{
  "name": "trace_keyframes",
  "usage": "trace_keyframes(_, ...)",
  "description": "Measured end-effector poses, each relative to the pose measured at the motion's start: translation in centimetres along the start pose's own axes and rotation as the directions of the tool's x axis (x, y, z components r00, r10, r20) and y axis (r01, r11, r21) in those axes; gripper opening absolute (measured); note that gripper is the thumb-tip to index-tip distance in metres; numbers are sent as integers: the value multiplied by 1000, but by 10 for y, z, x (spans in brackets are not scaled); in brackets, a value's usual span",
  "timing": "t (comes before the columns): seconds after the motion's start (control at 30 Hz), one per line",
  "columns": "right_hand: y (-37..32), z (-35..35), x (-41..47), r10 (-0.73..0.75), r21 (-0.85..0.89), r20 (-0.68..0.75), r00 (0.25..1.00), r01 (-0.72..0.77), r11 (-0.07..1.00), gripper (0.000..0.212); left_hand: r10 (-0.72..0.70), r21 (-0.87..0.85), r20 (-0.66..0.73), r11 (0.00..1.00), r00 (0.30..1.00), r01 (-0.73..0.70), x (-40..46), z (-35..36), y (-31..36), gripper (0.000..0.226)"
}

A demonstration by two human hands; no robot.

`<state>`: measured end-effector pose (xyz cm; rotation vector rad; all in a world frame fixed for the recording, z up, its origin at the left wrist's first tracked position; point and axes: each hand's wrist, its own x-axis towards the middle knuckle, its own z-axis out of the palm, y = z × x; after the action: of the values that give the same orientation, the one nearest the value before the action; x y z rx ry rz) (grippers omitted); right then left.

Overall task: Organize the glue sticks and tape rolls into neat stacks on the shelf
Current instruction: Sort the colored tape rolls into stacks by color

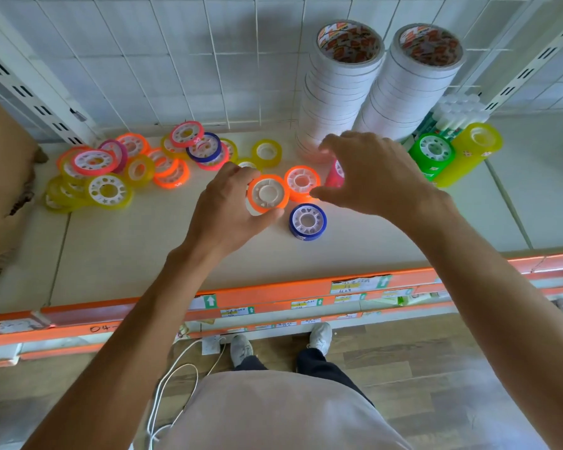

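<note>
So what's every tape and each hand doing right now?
Left hand: holds the orange roll.
Orange roll: lifted, tilted.
Right hand: open, fingers spread, holding nothing.
Second orange roll: flat on the shelf.
Blue roll: flat, alone.
Loose coloured rolls: jumbled pile.
White tape stacks: two tall columns.
Green stack: upright.
Yellow stack: upright, beside green.
Glue sticks: bunched behind.

Tall white tape stacks (335, 102): 2, side by side at shelf rear. Short stacks, right: 1 green (431, 154), 1 yellow (472, 151). Loose rolls mid-shelf: 2 orange (267, 193), 1 blue (307, 221), 1 pink (333, 173). Left heap (117, 167): mixed colours, overlapping, exact count indeterminate. Glue stick bundle (452, 115): 1, stick count indeterminate.
</note>
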<state>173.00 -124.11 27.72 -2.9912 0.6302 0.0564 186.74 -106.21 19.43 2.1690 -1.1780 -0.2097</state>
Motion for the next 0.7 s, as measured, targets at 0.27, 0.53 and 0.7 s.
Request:
trace_keyframes(0.27,21,17,-49,117,147,-160,980,-93,985,50,1,74,19,997,1000,-2,51,43,28,39)
trace_keyframes(0.53,34,29,-59,131,205,-186,974,-92,974,52,-29,148,54,989,998,21,62,50,32,34)
trace_keyframes(0.7,36,32,-59,133,207,-170,976,-97,974,50,-33,145,66,989,997,23,61,49,32,35)
